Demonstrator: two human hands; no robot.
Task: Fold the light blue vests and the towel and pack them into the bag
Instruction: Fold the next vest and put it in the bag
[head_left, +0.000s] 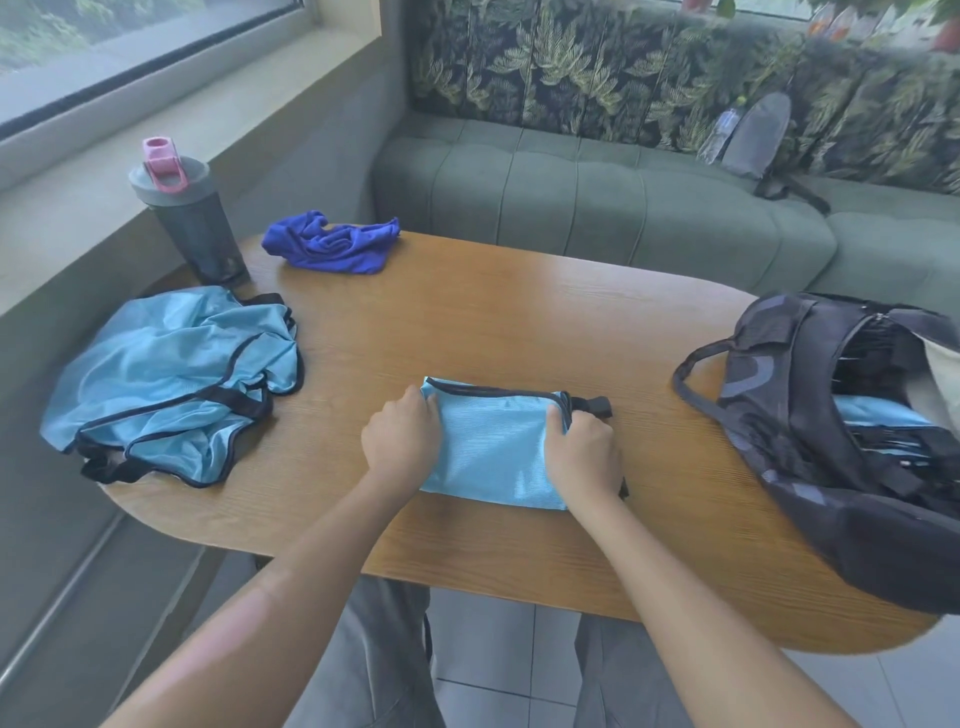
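Folded vest (493, 447) sits mid-desk, a compact light blue rectangle with black trim along its far edge and a black strap end poking out at its right. Left hand (401, 435) curls over the vest's left edge, right hand (584, 448) curls over the right edge, both gripping cloth, so the vest lies directly between and under the 2 hands. Likely reason for the 2-sided grip: keep the slippery mesh from springing open, then lift as 1 packet. Bag (841, 431) lies on the desk's right end, near the right hand but apart from it, mouth open toward the vest, with light blue cloth showing inside, so at least 1 vest looks packed; placement keeps the transfer short. Vest pile (171, 379) lies unfolded at the left end, hanging partly over the desk (519, 322) edge, staged on the side opposite the bag. Towel (332, 243), dark blue and crumpled, sits at the far edge beside the bottle (189, 218), untouched. My read: roughly midway.
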